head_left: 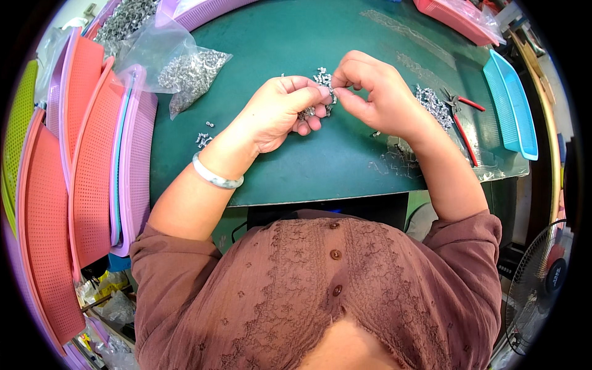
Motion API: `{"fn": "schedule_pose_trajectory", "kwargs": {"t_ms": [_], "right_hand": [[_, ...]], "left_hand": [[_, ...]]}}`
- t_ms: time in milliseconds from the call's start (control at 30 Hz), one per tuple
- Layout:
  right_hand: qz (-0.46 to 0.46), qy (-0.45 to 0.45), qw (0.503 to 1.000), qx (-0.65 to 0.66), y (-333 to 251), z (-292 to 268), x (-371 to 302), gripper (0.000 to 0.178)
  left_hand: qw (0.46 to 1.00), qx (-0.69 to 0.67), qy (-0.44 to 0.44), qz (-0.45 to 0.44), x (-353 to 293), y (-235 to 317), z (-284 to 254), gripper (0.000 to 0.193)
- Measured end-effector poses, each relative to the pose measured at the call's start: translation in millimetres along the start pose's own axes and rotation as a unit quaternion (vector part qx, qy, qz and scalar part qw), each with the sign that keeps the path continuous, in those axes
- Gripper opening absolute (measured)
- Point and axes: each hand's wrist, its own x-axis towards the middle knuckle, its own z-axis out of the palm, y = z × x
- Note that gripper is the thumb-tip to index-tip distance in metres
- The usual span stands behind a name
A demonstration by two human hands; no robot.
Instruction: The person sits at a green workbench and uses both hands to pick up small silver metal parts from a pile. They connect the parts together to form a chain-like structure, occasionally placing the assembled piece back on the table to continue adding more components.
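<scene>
My left hand (287, 110), with a pale bangle (213, 174) on its wrist, is closed, and several small silvery metal parts (306, 113) show inside its curled fingers. Its thumb and forefinger pinch at a tiny piece. The thumb and forefinger of my right hand (376, 92) meet there in a pinch too, tip to tip with the left. What sits between the right fingertips is too small to name. Just beyond the hands lies a small pile of similar metal parts (322, 77) on the green tabletop (277, 176).
Red-handled pliers (464, 131) lie right, beside a heap of metal parts (433, 106). A blue basket (510, 105) stands at the right edge. A clear bag of parts (196, 75) lies back left, near stacked plastic baskets (92, 166). Loose parts (203, 140) lie by my left forearm.
</scene>
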Motion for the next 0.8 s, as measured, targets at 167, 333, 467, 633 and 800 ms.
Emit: {"fn": "schedule_pose_trajectory", "kwargs": {"t_ms": [167, 333, 467, 633, 800], "right_hand": [[-0.004, 0.009, 0.999, 0.032, 0.5, 0.5, -0.1, 0.009], [0.048, 0.000, 0.993, 0.109, 7.1, 0.7, -2.6, 0.009], [0.059, -0.026, 0.990, 0.122, 8.1, -0.6, -3.1, 0.009], [0.078, -0.031, 0.987, 0.137, 6.8, -0.4, -3.4, 0.009], [0.090, -0.045, 0.982, 0.157, 3.1, -2.9, -2.5, 0.008]], "left_hand": [[0.999, -0.032, -0.005, 0.014, 0.6, -0.6, -1.6, 0.013], [0.999, -0.041, -0.012, 0.024, 1.0, -1.3, -3.9, 0.009], [0.999, -0.023, -0.010, 0.027, 1.0, -1.2, -2.1, 0.010], [0.999, -0.038, -0.014, 0.033, 1.1, -1.2, -2.3, 0.008], [0.999, -0.025, -0.013, 0.042, 1.2, -1.5, -2.1, 0.007]]}}
